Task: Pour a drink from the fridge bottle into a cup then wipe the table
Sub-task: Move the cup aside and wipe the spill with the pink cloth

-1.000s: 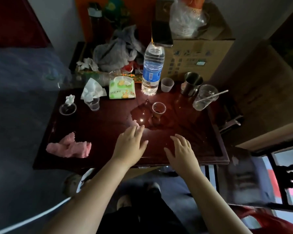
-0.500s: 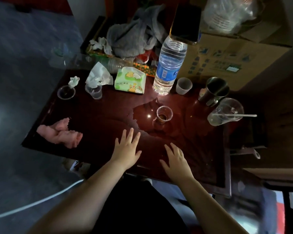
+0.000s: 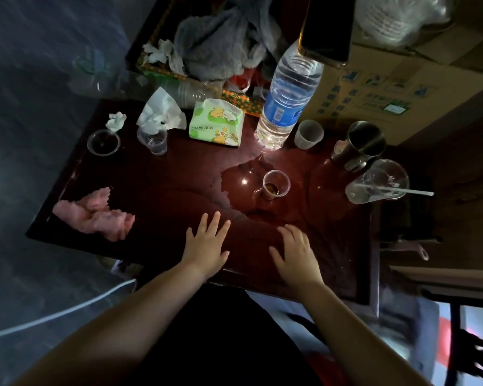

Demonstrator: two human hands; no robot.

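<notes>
- Clock convention: 12 o'clock points away from the person, toward the far table edge.
- Left hand [image 3: 207, 246]: palm down over the near table [image 3: 156, 176] edge, fingers straight and spread, holding nothing. Contact with the wood cannot be told.
- Right hand [image 3: 297, 253]: same posture just beside it at 3 o'clock, fingers apart and slightly bent, nothing held.
- Water bottle [image 3: 286, 98]: upright at the far edge, roughly 12 o'clock from the right hand, well apart from both hands. It is partly filled; the cap region is hidden behind a dark object.
- Cup [image 3: 275, 185]: small, clear, with a handle, upright at mid-table, 12 o'clock from the right hand. There is a little amber liquid at the bottom.
- Puddle [image 3: 237, 179]: shiny wet patch around the cup, spreading toward 10 o'clock, between the hands and the bottle.
- Judgement: pouring looks finished; wiping is not yet begun.
- Key relation: the pink cloth [image 3: 95, 215] lies near the near-left edge, between 9 and 10 o'clock from the left hand, with its long axis roughly along the 9–3 line. The left hand is clearly nearer, and the right hand would have to cross over.
- Alternative: the tissue pack [image 3: 216, 122] sits at 12 o'clock from the left hand, past the puddle.
- Risk: a sweep through the puddle could tip the light cup.
</notes>
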